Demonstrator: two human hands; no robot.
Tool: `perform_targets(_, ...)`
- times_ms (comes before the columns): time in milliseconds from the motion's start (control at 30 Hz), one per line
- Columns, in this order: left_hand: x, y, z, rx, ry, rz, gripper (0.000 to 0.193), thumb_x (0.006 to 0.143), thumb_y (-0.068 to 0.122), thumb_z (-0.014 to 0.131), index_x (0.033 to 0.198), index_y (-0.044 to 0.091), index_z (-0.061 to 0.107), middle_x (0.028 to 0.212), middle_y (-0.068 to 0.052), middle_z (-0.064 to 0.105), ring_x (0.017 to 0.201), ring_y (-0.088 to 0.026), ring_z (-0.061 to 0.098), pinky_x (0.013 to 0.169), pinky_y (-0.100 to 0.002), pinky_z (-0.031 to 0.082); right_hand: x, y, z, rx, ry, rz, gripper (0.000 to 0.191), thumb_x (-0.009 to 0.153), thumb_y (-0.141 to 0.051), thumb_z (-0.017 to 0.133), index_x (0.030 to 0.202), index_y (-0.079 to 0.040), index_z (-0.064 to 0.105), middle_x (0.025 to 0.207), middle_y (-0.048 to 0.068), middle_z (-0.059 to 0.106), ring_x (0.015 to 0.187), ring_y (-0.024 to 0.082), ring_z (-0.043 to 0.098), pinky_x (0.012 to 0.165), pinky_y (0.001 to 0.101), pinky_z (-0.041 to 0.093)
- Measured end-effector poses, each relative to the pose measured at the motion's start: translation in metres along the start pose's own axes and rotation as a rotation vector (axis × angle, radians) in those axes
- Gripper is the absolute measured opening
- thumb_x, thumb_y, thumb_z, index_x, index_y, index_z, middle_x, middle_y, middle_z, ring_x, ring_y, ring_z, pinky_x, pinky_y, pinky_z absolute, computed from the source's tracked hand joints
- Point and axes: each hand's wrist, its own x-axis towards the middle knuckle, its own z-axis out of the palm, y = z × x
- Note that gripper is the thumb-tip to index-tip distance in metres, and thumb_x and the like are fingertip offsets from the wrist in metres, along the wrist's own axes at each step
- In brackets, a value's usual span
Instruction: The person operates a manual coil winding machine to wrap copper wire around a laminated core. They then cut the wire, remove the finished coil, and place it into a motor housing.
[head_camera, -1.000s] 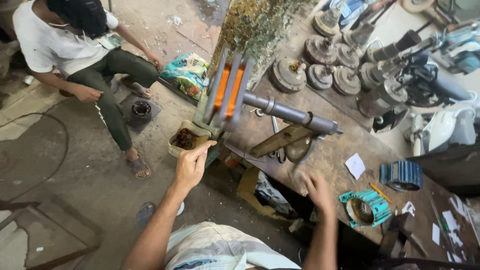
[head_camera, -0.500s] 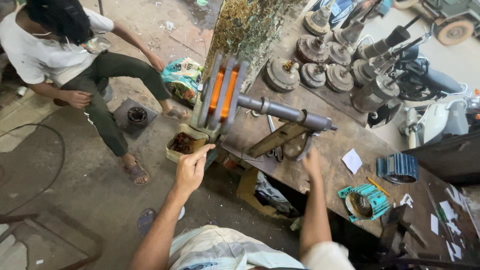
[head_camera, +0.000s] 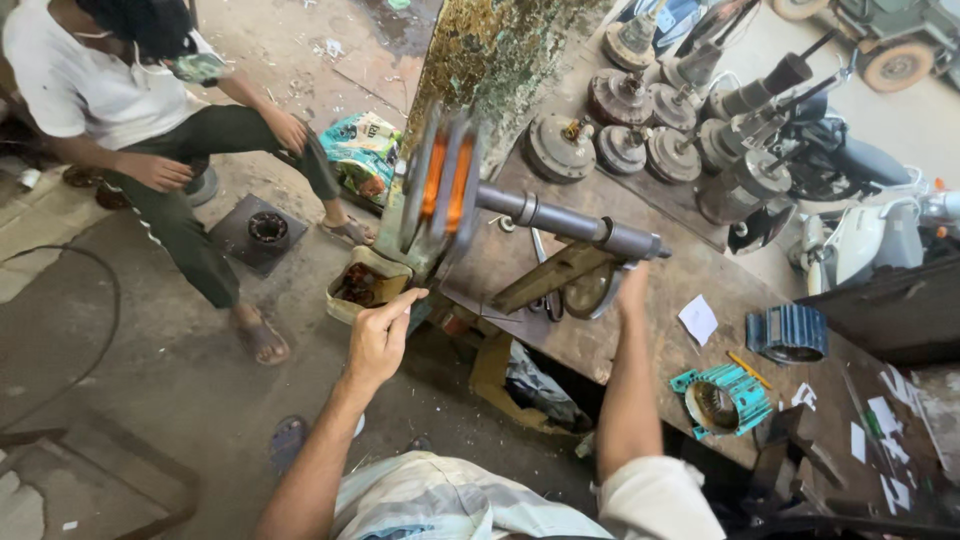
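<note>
While the left hand (head_camera: 378, 338) hangs in the air with fingers loosely curled and thumb spread, gripping nothing, its fingertips (head_camera: 410, 297) come just beside the near rim of the winding wheel (head_camera: 440, 185), a grey disc pair with orange bands between. The right hand (head_camera: 630, 283) reaches farther, up under the end of the grey shaft (head_camera: 570, 220) that runs right from the wheel; whether its fingers close on anything I cannot tell. Below the shaft an olive bracket (head_camera: 545, 277) slants over the brown workbench (head_camera: 650, 340). Left of the bench, on the floor, a cream tub (head_camera: 362, 285) holds rusty parts. Far left, a seated person (head_camera: 150, 120) in a white shirt crouches.
</note>
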Motion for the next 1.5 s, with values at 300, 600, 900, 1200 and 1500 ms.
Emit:
perform_targets(300, 0.005, 0.001, -0.001, 0.041, -0.042, -0.15, 0.033, 0.093, 0.0, 0.053, 0.12, 0.002, 0.073, 0.077, -0.018, 0.07, 0.055, -0.023, 0.065, 0.057, -0.035, 0.05, -0.063, -0.036, -0.174, -0.061, -0.131, 0.095, 0.019, 0.101, -0.009, 0.074, 0.086, 0.001, 0.066, 0.08, 0.006, 0.055, 0.074, 0.015, 0.048, 0.072, 0.0286, 0.041)
perform_targets(600, -0.003, 0.0, 0.0, 0.005, 0.013, 0.068, 0.029, 0.101, 0.002, 0.05, 0.123, 0.001, 0.068, 0.108, -0.022, 0.074, 0.089, -0.03, 0.075, 0.075, -0.036, 0.056, -0.011, 0.001, 0.004, 0.113, 0.001, 0.039, 0.032, 0.1, -0.008, 0.052, 0.13, 0.002, 0.055, 0.125, 0.021, 0.06, 0.112, 0.028, 0.054, 0.096, 0.0417, 0.044)
perform_targets(900, 0.0, -0.001, -0.003, 0.099, -0.051, -0.266, 0.031, 0.096, 0.004, 0.054, 0.119, 0.004, 0.074, 0.088, -0.02, 0.075, 0.062, -0.028, 0.071, 0.063, -0.037, 0.052, -0.065, -0.033, -0.174, -0.179, -0.107, 0.069, 0.007, 0.098, -0.006, 0.073, 0.101, 0.0, 0.073, 0.084, 0.01, 0.055, 0.077, 0.019, 0.055, 0.069, 0.0324, 0.043)
perform_targets(1200, -0.001, -0.001, 0.0, 0.019, -0.026, -0.137, 0.031, 0.096, 0.003, 0.052, 0.121, 0.001, 0.07, 0.102, -0.019, 0.076, 0.075, -0.027, 0.076, 0.068, -0.034, 0.056, -0.024, 0.009, -0.003, 0.063, -0.079, -0.039, 0.045, 0.091, -0.013, 0.063, 0.13, 0.009, 0.056, 0.127, 0.027, 0.062, 0.116, 0.034, 0.057, 0.098, 0.047, 0.044)
perform_targets(1500, 0.01, -0.003, -0.001, 0.034, -0.008, -0.032, 0.029, 0.098, 0.002, 0.052, 0.119, 0.0, 0.071, 0.11, -0.021, 0.075, 0.099, -0.033, 0.076, 0.083, -0.037, 0.058, -0.062, -0.04, -0.174, -0.206, -0.084, 0.134, 0.008, 0.097, -0.006, 0.074, 0.102, 0.001, 0.073, 0.084, 0.011, 0.059, 0.074, 0.017, 0.057, 0.067, 0.0271, 0.043)
